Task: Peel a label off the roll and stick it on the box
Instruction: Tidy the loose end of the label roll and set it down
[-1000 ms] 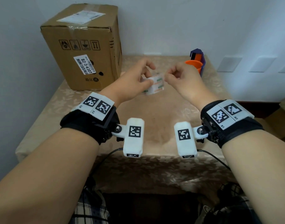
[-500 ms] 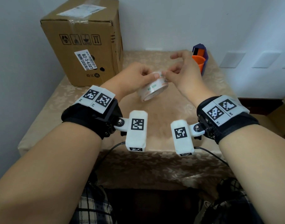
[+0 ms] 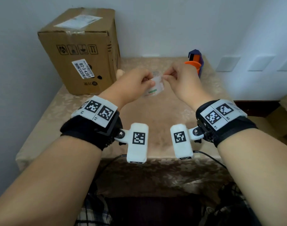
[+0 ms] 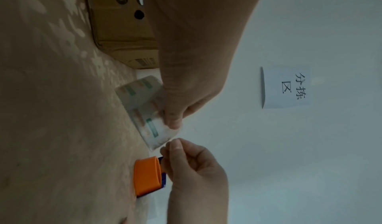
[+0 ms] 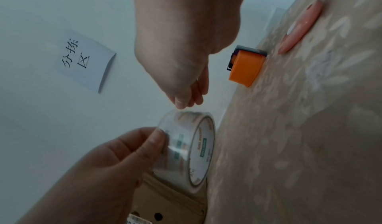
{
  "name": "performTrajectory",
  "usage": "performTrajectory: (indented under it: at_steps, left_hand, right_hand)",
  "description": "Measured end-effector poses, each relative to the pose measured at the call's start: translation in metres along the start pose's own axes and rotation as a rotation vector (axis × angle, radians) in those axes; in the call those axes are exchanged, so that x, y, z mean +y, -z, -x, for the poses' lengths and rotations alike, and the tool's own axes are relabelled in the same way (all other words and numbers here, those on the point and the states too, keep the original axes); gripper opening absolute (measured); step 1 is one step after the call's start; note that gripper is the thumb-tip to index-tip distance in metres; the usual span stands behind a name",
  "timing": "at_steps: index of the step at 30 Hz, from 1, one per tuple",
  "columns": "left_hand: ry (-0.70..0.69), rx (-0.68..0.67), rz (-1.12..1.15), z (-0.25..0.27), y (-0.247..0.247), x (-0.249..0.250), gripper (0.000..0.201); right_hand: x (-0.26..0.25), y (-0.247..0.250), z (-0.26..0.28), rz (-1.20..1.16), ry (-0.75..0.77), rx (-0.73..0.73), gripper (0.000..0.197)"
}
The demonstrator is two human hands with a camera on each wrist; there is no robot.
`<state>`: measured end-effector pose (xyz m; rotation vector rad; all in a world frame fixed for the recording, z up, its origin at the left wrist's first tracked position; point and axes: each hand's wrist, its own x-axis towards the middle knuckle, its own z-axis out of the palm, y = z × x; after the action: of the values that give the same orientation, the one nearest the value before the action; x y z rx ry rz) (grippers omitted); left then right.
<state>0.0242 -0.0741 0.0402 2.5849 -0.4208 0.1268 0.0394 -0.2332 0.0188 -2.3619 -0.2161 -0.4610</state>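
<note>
My left hand (image 3: 139,82) grips a roll (image 3: 154,89) of clear printed labels with a white core, held above the table's middle. The left thumb (image 4: 173,118) lies on the roll (image 4: 144,106), and the left fingers (image 5: 153,144) curl round the roll's (image 5: 186,145) side. My right hand (image 3: 168,76) pinches thumb and forefinger (image 4: 173,144) together at the roll's top edge. Whether a label end is lifted is too blurred to tell. The brown cardboard box (image 3: 84,54) stands upright at the back left, apart from both hands.
An orange and blue dispenser (image 3: 195,62) stands at the back right by the wall. A pink flat object (image 5: 299,28) lies on the beige patterned tablecloth (image 3: 155,121). A paper note (image 4: 287,87) hangs on the wall. The box carries white stickers (image 3: 83,68).
The left hand has turned the roll. The right hand's spread fingers have curled in, and its thumb and forefinger now pinch at the roll's top edge.
</note>
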Motion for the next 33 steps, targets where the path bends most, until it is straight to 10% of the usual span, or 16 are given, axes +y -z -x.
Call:
performTrajectory:
  at_steps: [9,15,33]
  left_hand:
    - [0.14,0.068,-0.095,-0.001,-0.005,-0.02,0.026]
    - [0.15,0.029,0.04,0.008,-0.008,-0.017,0.024]
    - [0.132,-0.118,0.515,0.014,-0.01,-0.017,0.032]
  right_hand:
    - [-0.036,0.015,0.0,0.031,0.116,-0.151,0.004]
    - [-0.017,0.016,-0.006,-0.035,-0.066,-0.113,0.005]
    - [-0.034,0.027,-0.003,-0.008,0.002,-0.14,0.03]
